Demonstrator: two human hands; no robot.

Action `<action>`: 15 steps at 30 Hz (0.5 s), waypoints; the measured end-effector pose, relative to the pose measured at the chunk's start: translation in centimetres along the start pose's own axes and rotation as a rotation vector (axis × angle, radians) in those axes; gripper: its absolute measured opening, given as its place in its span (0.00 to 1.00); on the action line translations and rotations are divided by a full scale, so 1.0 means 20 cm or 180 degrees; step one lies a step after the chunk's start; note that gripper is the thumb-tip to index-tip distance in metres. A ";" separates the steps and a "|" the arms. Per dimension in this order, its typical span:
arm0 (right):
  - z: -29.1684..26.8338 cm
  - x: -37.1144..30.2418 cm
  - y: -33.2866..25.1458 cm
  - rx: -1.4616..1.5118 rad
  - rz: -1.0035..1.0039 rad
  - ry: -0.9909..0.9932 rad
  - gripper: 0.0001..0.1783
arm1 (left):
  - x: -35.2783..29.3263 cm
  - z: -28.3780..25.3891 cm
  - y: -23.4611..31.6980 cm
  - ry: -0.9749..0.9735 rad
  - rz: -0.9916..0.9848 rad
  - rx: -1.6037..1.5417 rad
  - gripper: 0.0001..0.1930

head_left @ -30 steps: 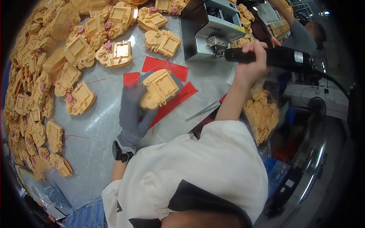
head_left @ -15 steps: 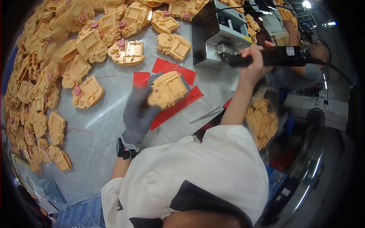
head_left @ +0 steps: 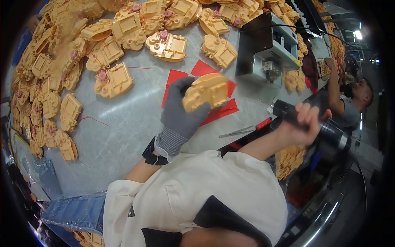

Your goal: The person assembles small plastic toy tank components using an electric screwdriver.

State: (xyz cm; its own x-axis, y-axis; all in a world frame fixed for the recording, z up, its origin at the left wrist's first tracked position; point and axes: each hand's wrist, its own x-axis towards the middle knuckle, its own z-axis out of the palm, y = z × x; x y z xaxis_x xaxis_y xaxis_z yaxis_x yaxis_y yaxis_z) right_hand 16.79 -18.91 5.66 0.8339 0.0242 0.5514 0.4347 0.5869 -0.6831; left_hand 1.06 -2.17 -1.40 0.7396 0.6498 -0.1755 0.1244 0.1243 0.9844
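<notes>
My left hand [head_left: 177, 110], in a grey glove, is closed round a yellow plastic housing [head_left: 207, 91]. The housing is tilted above red strips [head_left: 173, 82] on the table, its face partly blurred. In my bare right hand [head_left: 302, 127] is a black electric screwdriver [head_left: 288, 112], gripped round its body. Its thin bit points left toward the housing, with a gap between them. Beyond the screwdriver stands a black and silver box-shaped device [head_left: 263, 51] with a small metal fitting on its front. Whether a screw sits on the bit is too small to tell.
Many yellow housings [head_left: 119, 80], some with pink parts and red wires, are heaped at the left and far side. Tweezers [head_left: 236, 132] lie near a red-handled tool [head_left: 263, 123]. A bag of yellow parts [head_left: 290, 160] is at my right. A co-worker [head_left: 341, 99] sits beyond.
My right hand has drawn the screwdriver away from the device, toward me and to the right. My left hand has tilted the housing. The whole view has shifted.
</notes>
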 end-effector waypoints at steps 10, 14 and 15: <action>-0.09 0.06 0.00 0.0461 0.0190 0.0203 0.23 | 0.06 -0.24 0.16 0.0256 0.2788 0.0587 0.23; -0.04 0.09 0.05 0.0347 0.0249 0.0171 0.23 | 0.08 -0.30 0.21 0.0359 0.2913 0.0568 0.23; -0.03 0.10 0.04 0.0281 0.0237 0.0131 0.21 | 0.08 -0.31 0.24 0.0304 0.2883 0.0634 0.25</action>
State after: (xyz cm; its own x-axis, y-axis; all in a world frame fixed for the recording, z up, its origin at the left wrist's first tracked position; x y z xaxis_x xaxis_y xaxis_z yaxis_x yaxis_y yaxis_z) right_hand 19.08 -18.78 5.98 0.8768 0.0383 0.4793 0.3408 0.6538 -0.6756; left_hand -1.30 4.11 2.88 0.5537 0.4962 0.6687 -0.3556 -0.5853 0.7287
